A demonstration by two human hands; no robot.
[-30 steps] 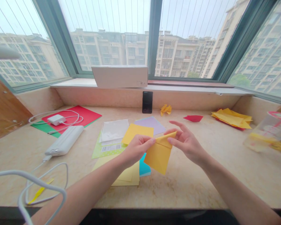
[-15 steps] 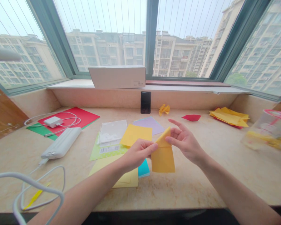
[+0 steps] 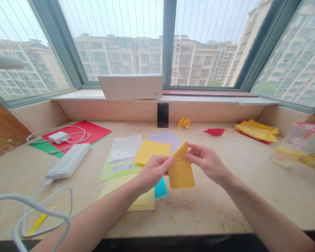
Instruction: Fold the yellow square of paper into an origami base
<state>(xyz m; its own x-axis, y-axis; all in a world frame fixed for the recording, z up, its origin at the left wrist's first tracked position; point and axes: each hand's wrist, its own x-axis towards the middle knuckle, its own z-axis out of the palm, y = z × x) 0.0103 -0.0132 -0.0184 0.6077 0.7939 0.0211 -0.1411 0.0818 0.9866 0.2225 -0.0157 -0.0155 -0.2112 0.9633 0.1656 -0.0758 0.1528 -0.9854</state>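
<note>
Between my hands, above the table, is a sheet of yellow origami paper (image 3: 181, 175) with its top folded into a slanted point. My left hand (image 3: 157, 169) pinches its left edge between thumb and fingers. On the opposite edge, just below the point, my right hand (image 3: 206, 161) grips it with the thumb in front and the fingers behind. Behind my left hand lies a flat yellow square sheet (image 3: 152, 151), partly over a lilac sheet (image 3: 168, 139). Pale yellow paper (image 3: 120, 185) and a blue stack (image 3: 161, 189) lie under and beside my left forearm.
A white power bank (image 3: 68, 161) with looping cables and a charger (image 3: 59, 137) is at left, by red paper (image 3: 97, 130). A black phone (image 3: 163, 114) leans against the back wall. Folded yellow paper (image 3: 259, 131) and a plastic cup (image 3: 291, 147) stand at right.
The folded yellow paper has risen and tilted slightly. My right index finger, stretched out before, has curled in behind the paper.
</note>
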